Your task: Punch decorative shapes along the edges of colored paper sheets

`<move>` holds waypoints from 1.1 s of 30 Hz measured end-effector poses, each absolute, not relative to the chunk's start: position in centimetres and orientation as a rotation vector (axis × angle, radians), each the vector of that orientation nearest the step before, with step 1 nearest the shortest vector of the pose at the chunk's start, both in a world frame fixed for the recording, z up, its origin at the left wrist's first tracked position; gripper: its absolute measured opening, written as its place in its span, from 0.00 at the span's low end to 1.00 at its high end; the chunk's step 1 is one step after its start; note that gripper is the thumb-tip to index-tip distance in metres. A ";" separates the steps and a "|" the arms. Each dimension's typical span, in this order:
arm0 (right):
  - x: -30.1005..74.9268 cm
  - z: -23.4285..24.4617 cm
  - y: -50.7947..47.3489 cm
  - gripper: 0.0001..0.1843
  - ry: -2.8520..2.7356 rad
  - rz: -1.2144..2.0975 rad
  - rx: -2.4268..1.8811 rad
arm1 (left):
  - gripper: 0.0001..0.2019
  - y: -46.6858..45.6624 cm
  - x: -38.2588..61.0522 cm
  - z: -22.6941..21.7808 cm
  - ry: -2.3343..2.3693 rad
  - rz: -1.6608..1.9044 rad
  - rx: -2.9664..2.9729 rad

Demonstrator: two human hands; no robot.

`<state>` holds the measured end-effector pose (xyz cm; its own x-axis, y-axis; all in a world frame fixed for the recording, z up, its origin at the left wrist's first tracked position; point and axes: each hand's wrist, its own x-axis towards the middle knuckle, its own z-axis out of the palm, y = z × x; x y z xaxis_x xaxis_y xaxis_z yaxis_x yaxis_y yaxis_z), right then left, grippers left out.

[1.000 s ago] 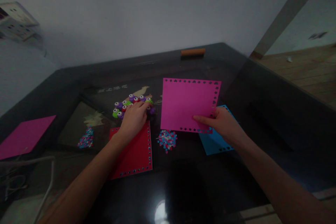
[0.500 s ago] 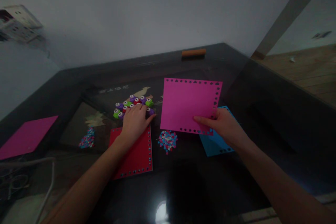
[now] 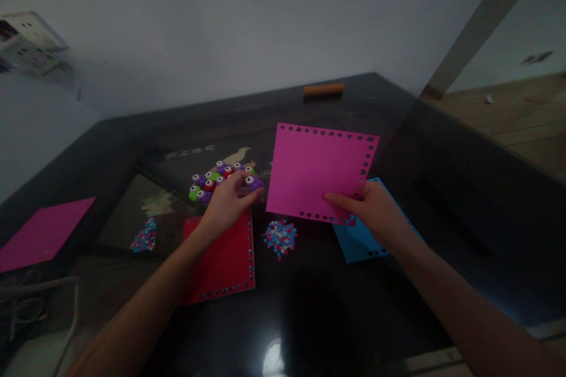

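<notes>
My right hand [image 3: 375, 212] pinches the lower right corner of a pink paper sheet [image 3: 316, 171] with punched shapes along its edges, holding it tilted above the dark glass table [image 3: 309, 318]. My left hand [image 3: 227, 203] is closed on a small purple paper punch [image 3: 254, 183], lifted just off a cluster of purple, green and red punches [image 3: 212, 179]. Beneath the left wrist lies a red sheet [image 3: 225, 259] with a punched border. A blue sheet [image 3: 360, 238] lies under my right hand. A pile of coloured paper bits [image 3: 280, 237] sits between the two hands.
Another pink sheet [image 3: 42, 235] lies at the table's left edge. A second heap of paper bits [image 3: 144, 235] is left of the red sheet. An orange stick-like object [image 3: 323, 89] rests at the table's far edge by the wall. Cables [image 3: 26, 300] lie at lower left.
My left hand has closed on a purple punch and lifted it from the cluster toward the pink sheet. The pink sheet has tilted slightly and risen.
</notes>
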<state>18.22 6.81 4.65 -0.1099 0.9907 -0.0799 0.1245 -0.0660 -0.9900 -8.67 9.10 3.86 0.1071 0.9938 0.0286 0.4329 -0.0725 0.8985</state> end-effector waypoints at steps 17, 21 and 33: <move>17.6 3.8 7.0 0.13 -1.078 1.158 -1.176 | 0.15 6.4 -5.9 5.0 1.031 1.053 0.893; 17.7 3.6 7.0 0.12 -1.041 1.106 -1.139 | 0.16 5.9 -5.6 5.3 1.009 1.040 0.916; 17.1 4.7 5.7 0.06 -1.132 0.931 -1.213 | 0.18 4.9 -4.6 5.7 1.095 1.000 0.964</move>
<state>17.06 5.68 4.73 0.2127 0.9658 0.1485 0.0406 0.1432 -0.9889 -4.59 4.85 5.74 0.1587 0.9582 -0.2381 -0.1506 0.2618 0.9533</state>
